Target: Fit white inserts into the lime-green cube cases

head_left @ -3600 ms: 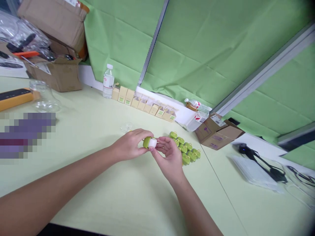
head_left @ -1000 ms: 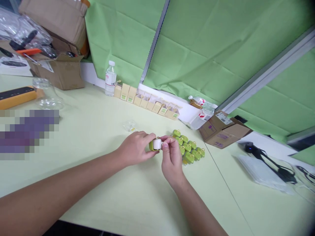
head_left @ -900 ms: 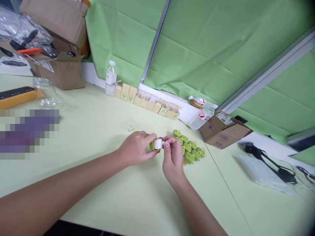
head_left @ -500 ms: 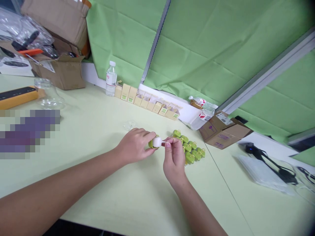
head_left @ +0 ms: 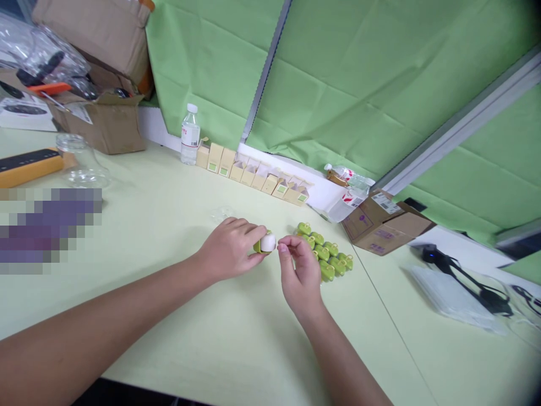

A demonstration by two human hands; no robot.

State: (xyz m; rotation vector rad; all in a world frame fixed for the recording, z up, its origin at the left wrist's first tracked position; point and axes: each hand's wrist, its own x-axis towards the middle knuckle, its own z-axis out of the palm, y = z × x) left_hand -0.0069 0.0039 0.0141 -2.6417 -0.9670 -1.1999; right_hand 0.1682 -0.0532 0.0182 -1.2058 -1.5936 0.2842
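In my left hand (head_left: pixel 230 248) is a small green case with a rounded white end (head_left: pixel 267 242) facing right. Thumb and fingers grip it from both sides, a little above the table. Just right of that white end, my right hand (head_left: pixel 301 273) is closed in a pinch, fingertips close to it; whatever the pinch holds is too small to make out. Behind my right hand, several similar green cases with small loops (head_left: pixel 324 252) lie grouped in rows on the table, partly covered by the hand.
Several small beige cartons (head_left: pixel 239 168) line the back, some with raised flaps. A water bottle (head_left: pixel 190 135) stands at their left end. Clear plastic pieces (head_left: pixel 220 213) lie behind my left hand. At right are a cardboard box (head_left: pixel 382 223) and a plastic-wrapped stack (head_left: pixel 452 299).
My right hand has drawn slightly right of the white end. The thin white strip between its fingertips and the case no longer shows. My left hand keeps its grip, nearly still.
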